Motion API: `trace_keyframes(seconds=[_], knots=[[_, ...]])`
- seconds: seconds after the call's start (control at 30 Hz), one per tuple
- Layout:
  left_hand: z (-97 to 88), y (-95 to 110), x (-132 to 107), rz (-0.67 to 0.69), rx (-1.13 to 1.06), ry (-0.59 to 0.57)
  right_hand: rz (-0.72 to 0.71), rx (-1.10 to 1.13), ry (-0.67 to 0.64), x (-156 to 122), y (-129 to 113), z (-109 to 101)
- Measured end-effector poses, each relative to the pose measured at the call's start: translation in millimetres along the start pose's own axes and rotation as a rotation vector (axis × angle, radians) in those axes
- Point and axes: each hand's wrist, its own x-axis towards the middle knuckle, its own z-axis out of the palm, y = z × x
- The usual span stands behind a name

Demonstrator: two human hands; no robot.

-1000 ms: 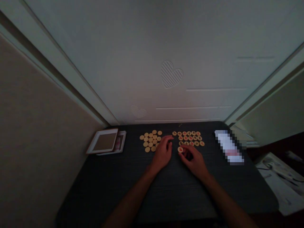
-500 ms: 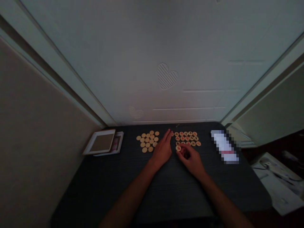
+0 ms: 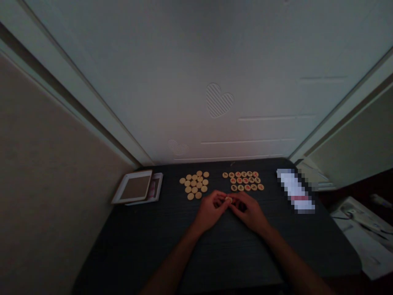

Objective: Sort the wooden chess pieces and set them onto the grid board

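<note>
My left hand and my right hand meet over the dark table, fingertips pinched together on one round wooden xiangqi piece. Part of that piece is covered by the fingers. Just beyond the hands lie rows of xiangqi pieces, face up with red and dark characters. To the left of these, a loose cluster of plain-faced xiangqi pieces lies with no markings showing.
At the table's left end lies a shallow framed tray on another flat box. A blurred-out phone-like object rests at the right. The dark table backs against a pale panel with embossed hearts.
My left hand has drawn back from the left end of the rows to join my right hand at the piece. The right hand has moved the piece slightly toward me.
</note>
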Motion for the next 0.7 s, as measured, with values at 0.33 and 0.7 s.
trace_keyframes(seconds=[0.33, 0.7], knots=[[1.7, 3.1, -1.0, -0.02, -0.108, -0.005, -0.018, -0.066, 0.029, -2.6, -0.4, 2.4], [-0.4, 1.8, 0.3, -0.031, -0.146, -0.042, -0.072, -0.022, 0.053, -3.4, -0.2, 1.3]])
